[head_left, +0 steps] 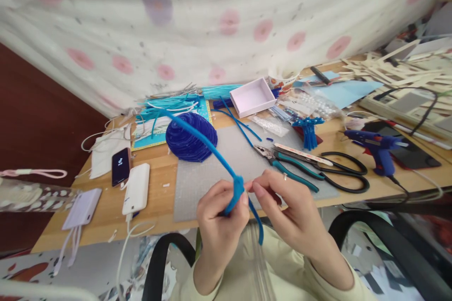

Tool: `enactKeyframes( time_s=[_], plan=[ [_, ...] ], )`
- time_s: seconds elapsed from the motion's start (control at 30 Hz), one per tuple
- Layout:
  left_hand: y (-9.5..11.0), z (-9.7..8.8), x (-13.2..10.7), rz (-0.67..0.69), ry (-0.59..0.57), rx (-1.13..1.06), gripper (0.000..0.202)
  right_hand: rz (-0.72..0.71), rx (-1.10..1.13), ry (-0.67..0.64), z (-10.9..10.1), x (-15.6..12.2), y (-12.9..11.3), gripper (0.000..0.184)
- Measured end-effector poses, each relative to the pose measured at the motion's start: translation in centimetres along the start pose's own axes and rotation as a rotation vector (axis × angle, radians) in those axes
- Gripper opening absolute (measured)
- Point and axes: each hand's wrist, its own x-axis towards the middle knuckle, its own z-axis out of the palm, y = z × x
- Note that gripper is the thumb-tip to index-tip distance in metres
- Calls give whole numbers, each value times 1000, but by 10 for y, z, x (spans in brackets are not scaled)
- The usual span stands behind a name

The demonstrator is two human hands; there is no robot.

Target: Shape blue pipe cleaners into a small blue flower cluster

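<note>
Head view: left hand (221, 214) clamped on blue pipe cleaner (208, 143), right hand (293, 211) just right, can't tell if gripping; slack left pinch could unwind the wrap (238, 185).

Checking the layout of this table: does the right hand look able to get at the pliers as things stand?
Probably yes: the pliers lie just beyond the right hand, with nothing visible blocking the way, though it would likely have to leave the blue stem first.
</note>
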Motion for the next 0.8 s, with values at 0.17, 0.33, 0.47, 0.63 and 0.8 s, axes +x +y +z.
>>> enactKeyframes(
  time_s=[0.17,0.33,0.47,0.63,0.8],
  plan=[
    [6,-1,2,75,11,27,21,-29,-14,4,-2,-1,1,17],
    [5,-1,1,117,4,58,23,-30,-30,-26,-3,-1,2,16],
    [3,-1,1,99,8,67,22,-57,-41,-32,-2,-2,4,15],
    [1,-1,1,26,0,60,20,-64,-62,-30,-1,-1,5,16],
    [-1,-1,1,-15,-6,47,21,-55,-79,-38,-2,-2,6,17]
  ],
)
